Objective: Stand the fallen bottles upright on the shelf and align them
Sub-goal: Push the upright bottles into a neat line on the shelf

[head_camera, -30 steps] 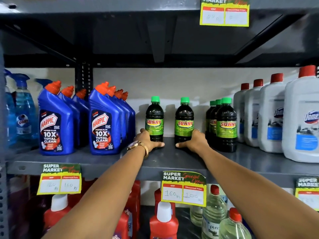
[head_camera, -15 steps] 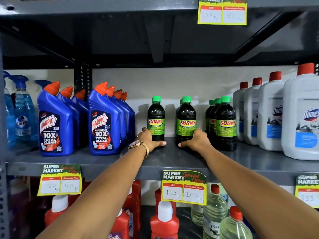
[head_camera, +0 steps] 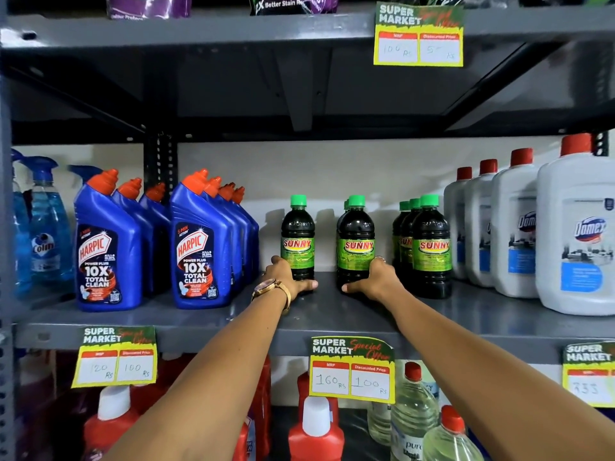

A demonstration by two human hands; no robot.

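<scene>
Left hand [head_camera: 287, 277] fingers wrap 1 upright Sunny bottle [head_camera: 298, 237]; right hand [head_camera: 377, 277] fingers wrap another Sunny bottle [head_camera: 356, 244] on the shelf [head_camera: 332, 314].

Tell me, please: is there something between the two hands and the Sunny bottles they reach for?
No, nothing visible. The left hand already wraps the base of the single Sunny bottle, and the right hand is on the base of the middle Sunny bottle. The grey shelf between them is bare.
</scene>
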